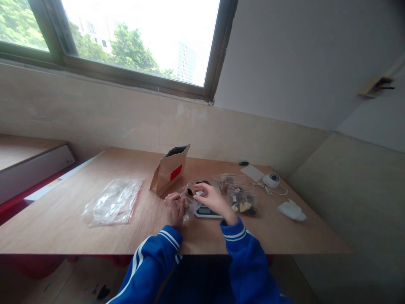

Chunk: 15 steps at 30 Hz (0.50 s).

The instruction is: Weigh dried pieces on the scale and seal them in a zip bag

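A person in blue sleeves with white stripes is sitting at a wooden table [79,219] under a window [133,38]. Both hands are working on a small clear plastic bag [190,198] held just above the table's near middle. The left hand [175,209] is gripping the bag's lower end, fingers curled closed around it. The right hand [212,199] is pinching the bag's upper edge between thumb and fingertips. Something dark is showing inside the bag, too small to identify. Just beneath the hands a small digital scale [207,211] is lying flat on the table. Behind the hands an open brown paper pouch [169,173] with a red label is standing upright. To the left a larger clear zip bag [112,202] is lying flat, well apart from the hands. To the right two more clear bags [243,202] holding dark and pale pieces are resting beside the scale. Farther right a round white device [271,180] with a cord and a white crumpled object [291,210] are sitting.
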Motion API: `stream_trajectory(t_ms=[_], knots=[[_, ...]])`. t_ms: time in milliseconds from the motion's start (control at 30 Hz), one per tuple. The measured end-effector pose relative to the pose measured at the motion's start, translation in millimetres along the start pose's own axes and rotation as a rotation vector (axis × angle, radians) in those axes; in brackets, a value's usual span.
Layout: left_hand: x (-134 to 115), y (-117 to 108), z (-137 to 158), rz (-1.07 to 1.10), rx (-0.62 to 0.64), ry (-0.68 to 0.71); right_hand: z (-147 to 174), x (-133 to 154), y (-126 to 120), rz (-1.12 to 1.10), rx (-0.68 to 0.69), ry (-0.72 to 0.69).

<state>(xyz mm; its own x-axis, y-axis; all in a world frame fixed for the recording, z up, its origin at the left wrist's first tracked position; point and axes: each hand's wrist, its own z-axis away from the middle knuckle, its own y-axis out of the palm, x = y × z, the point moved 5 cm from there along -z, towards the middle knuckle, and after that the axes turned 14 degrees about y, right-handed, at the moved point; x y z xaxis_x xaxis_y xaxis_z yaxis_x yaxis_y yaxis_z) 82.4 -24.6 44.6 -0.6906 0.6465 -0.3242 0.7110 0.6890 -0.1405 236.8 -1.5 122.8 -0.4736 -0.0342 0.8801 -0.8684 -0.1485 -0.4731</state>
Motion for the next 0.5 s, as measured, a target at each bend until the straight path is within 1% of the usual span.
stream_trajectory(t_ms=[67, 100, 133, 200, 233, 267, 333, 400, 500], knots=[[0, 0, 0, -0.002, 0.018, -0.016, -3, 1, -1, -0.028, 0.007, -0.044], [0, 0, 0, -0.004, 0.025, -0.019, -7, -1, -6, -0.043, -0.041, -0.068], [-1, 0, 0, -0.007, 0.027, -0.016, -12, -6, -12, -0.047, -0.123, -0.083], [-2, -1, -2, -0.007, 0.021, -0.001, -24, -22, -23, -0.004, -0.337, -0.083], [-3, -1, -2, -0.004, 0.019, 0.004, -30, -33, -26, 0.056, -0.419, -0.071], [-3, -1, -3, 0.001, 0.019, 0.006, -37, -44, -26, 0.139, -0.470, -0.057], [-3, -1, -3, 0.015, 0.022, 0.005, -50, -64, -20, 0.308, -0.518, -0.034], [-3, -1, -3, 0.021, 0.019, 0.004, -60, -79, -11, 0.438, -0.534, -0.013], [-3, -2, -2, 0.024, 0.008, 0.014, -68, -90, 1, 0.537, -0.531, 0.016]])
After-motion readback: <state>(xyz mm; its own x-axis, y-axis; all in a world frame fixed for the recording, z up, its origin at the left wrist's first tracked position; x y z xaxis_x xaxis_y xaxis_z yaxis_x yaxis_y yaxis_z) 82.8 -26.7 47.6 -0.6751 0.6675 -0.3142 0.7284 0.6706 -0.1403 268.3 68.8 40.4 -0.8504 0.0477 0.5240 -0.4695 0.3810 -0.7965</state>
